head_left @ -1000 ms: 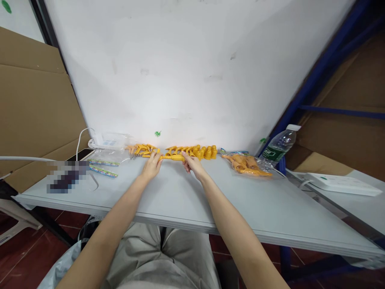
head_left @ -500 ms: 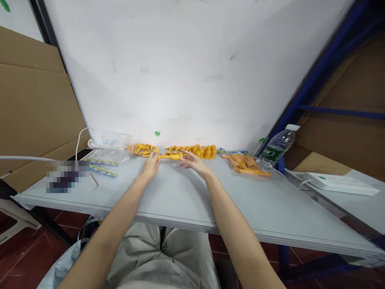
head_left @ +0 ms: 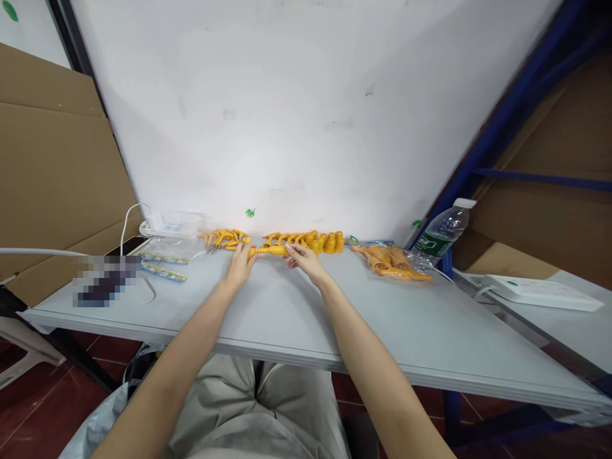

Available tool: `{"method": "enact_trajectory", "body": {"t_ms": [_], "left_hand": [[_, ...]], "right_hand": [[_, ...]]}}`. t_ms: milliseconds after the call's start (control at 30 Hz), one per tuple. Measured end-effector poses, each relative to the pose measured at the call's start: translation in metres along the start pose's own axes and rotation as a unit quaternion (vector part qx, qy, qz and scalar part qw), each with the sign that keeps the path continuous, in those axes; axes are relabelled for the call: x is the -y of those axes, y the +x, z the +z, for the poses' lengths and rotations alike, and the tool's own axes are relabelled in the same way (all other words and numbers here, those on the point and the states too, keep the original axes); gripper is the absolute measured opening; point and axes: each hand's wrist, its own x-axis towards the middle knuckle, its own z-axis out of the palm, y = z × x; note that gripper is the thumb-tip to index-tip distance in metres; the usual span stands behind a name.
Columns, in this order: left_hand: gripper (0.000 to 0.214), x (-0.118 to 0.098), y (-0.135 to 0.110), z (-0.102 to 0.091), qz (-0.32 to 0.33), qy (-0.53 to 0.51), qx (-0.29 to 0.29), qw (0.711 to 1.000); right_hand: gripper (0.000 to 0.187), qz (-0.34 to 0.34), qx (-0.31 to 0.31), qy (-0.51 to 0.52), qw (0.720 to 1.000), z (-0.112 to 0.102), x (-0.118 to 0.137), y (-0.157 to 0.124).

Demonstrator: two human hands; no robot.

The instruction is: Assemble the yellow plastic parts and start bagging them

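Observation:
Just above the grey table (head_left: pixel 287 312), an orange-yellow ridged plastic piece (head_left: pixel 271 250) lies crosswise between my hands. My left hand (head_left: pixel 239 262) is closed around its narrow left end. At the wider right end, the fingers of my right hand (head_left: pixel 305 260) pinch it. Behind my hands several orange cup-like parts (head_left: pixel 329 241) stand in a row near the wall. Beside them lie pointed orange pieces (head_left: pixel 275 238). Further left is a pile of branched orange pieces (head_left: pixel 229 236), with a small chain (head_left: pixel 217 248) by it.
A clear bag of orange parts (head_left: pixel 392 261) lies right of my hands, with a water bottle (head_left: pixel 444 231) leaning behind it. To the left are plastic packaging with printed strips (head_left: pixel 165 272), a phone (head_left: pixel 127 246) and a white cable (head_left: pixel 125 223). A power strip (head_left: pixel 540 291) sits far right.
My right hand has moved slightly left and its fingers have closed onto the ridged piece's right end. My left hand has stayed nearly in place, still holding the other end.

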Motion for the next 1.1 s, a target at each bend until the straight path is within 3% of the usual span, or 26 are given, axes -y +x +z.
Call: {"method": "enact_trajectory", "body": {"t_ms": [333,1100], "left_hand": [[0.017,0.000,0.001,0.001,-0.005,-0.006,-0.007,1.000],[0.018,0.006,0.001,0.002,0.037,0.025,-0.027,0.999]], "right_hand": [[0.058,-0.016,0.040,-0.010,0.999,-0.008,0.002,-0.004],[0.052,-0.026,-0.006,0.070,0.997,0.006,0.010,-0.008]]}}
